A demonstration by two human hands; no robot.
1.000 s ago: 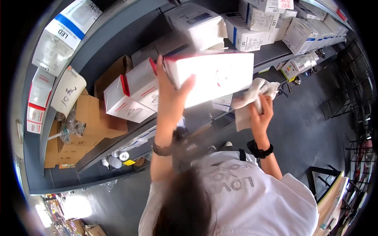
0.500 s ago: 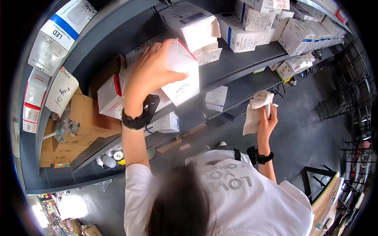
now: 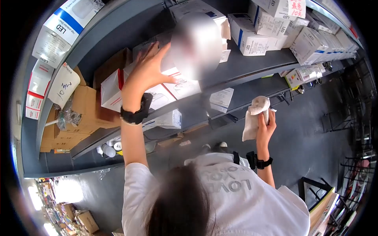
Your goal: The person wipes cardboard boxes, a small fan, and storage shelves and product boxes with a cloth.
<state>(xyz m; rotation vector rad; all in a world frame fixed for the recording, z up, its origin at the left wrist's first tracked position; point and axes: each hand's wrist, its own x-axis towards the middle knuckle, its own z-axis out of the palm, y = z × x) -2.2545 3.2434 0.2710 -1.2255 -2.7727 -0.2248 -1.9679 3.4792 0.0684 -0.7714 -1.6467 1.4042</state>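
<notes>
My left hand [image 3: 145, 74] is over the row of white boxes on the shelf, its fingers spread and its thumb against the front of a white box [image 3: 187, 88] with red edges. Whether its fingertips touch that box is hard to tell, as a blurred whitish patch covers the area beside them. Another white box with a red stripe [image 3: 112, 92] stands to the left. Away from the shelf, at the right, my right hand [image 3: 266, 128] is closed around a bunched white cloth [image 3: 254, 118], part of which hangs down.
White LED boxes [image 3: 252, 39] stand further right on the shelf [image 3: 240, 69]. Brown cartons [image 3: 84, 106] and a handwritten card [image 3: 63, 86] are at the left. Bulbs [image 3: 108, 149] and small boxes lie on the lower shelf. A black frame [image 3: 315, 190] stands at the lower right.
The white box that was lifted is now down in the row on the shelf. My left hand has gone from gripping it to spread fingers. My right hand keeps the cloth, away from the shelf.
</notes>
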